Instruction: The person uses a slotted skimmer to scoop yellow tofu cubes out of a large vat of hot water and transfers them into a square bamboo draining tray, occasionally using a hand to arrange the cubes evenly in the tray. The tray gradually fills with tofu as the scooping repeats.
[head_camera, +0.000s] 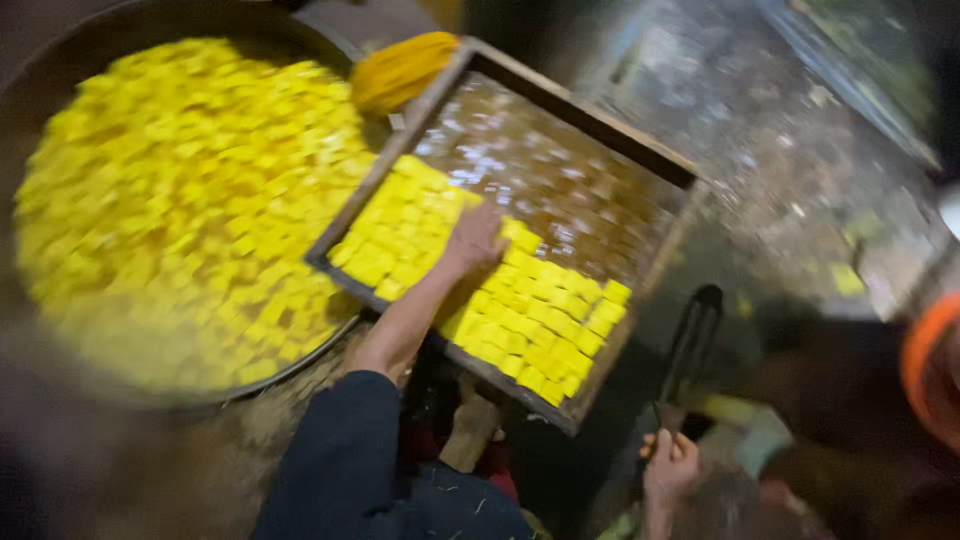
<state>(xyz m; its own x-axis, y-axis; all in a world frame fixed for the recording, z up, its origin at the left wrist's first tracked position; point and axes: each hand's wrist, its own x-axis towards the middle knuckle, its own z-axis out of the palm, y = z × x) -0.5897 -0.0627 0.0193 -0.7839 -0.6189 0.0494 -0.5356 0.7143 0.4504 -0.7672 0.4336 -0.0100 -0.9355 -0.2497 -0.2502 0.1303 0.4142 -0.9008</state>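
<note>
A square wooden tray (655, 262) rests tilted on the rim of a big round pan (300, 360). Yellow cubes (545, 320) fill the tray's near half, while its far half shows a wet brown bottom. My left hand (474, 236), on a dark-sleeved arm, lies flat on the cubes at the middle of the tray. Many more yellow cubes (170, 200) fill the pan in yellowish liquid. At the lower right, my right hand (668, 466) grips the handle of a long dark flat tool (693, 335) that points up toward the tray's right corner.
A yellow-orange bundle (402, 68) lies at the tray's far left corner, by the pan's rim. Wet, dirty ground (790, 150) spreads to the right. An orange rounded object (925, 365) shows at the right edge. The picture is blurred.
</note>
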